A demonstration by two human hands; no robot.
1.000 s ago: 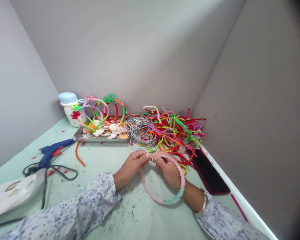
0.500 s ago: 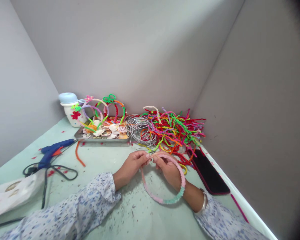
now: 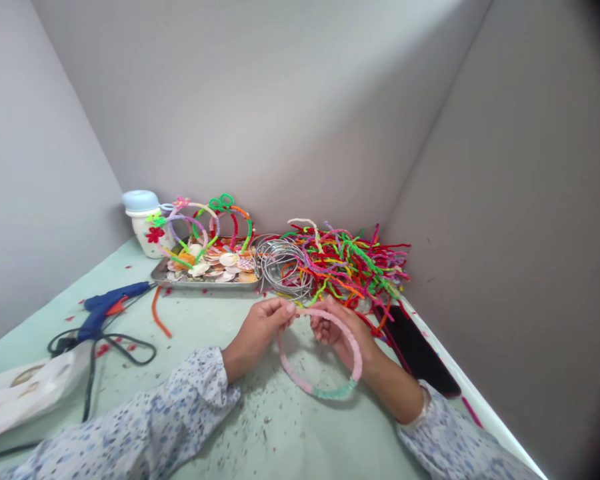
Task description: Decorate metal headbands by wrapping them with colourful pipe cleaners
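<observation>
A hoop point(image 3: 333, 394) wrapped in fuzzy pipe cleaner, pink with a mint-green stretch at its lower right, is held up over the table. At the top left of the hoop, my left hand point(image 3: 260, 332) pinches it between thumb and fingertips. My right hand point(image 3: 349, 333) is at the upper right, its fingers curled beneath the top of the hoop, with the pink band crossing in front of the hand. The exact contact of the right fingertips is partly hidden.
Behind my hands lie a heap of coloured pipe cleaners point(image 3: 355, 267), a wire coil point(image 3: 283, 267) and a metal tray point(image 3: 215, 285) of shells with decorated headbands. To the left are a white jar point(image 3: 147, 233) and a blue glue gun point(image 3: 103, 307) with cable; a phone point(image 3: 423, 353) lies right.
My right hand has turned and shifted upward along the hoop, its fingers moving off the pinch beside my left hand. The hoop has shifted slightly left; my left hand keeps its pinch.
</observation>
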